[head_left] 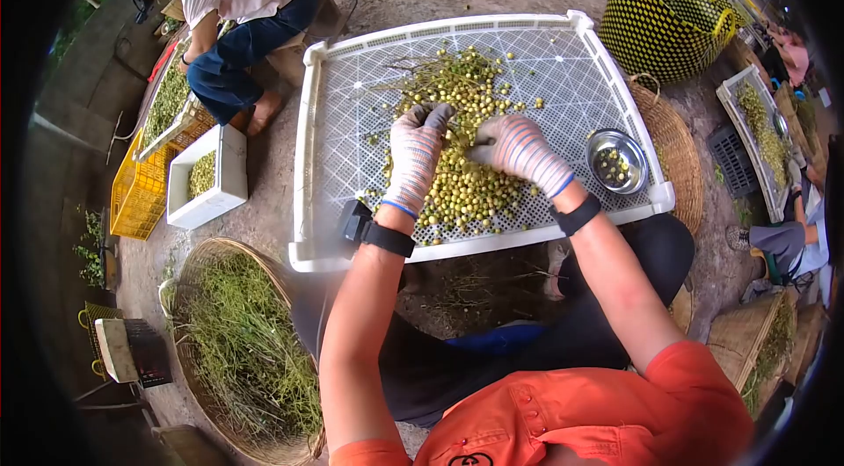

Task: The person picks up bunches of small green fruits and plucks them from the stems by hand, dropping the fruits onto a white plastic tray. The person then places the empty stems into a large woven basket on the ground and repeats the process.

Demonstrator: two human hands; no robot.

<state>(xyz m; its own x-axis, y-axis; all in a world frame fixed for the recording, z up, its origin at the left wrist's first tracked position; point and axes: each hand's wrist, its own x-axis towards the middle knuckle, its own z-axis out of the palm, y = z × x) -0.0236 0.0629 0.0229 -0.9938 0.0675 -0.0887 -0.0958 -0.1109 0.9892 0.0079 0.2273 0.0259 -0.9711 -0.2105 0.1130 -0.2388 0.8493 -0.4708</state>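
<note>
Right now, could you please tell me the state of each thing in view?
Left hand: gloved, fingers curled in the fruit; grip unclear.
Right hand: gloved, fingers bent onto the fruit.
Fruit: heaped mid-tray.
Tray: partly covered by fruit.
Bowl: upright, few fruits inside.
Box: open, partly filled.
Basket: heaped with stems.

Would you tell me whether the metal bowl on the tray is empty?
Not empty: the metal bowl holds a few small green fruits at its bottom.

Head camera looks steeply down, close over the white tray (309, 158)
</note>
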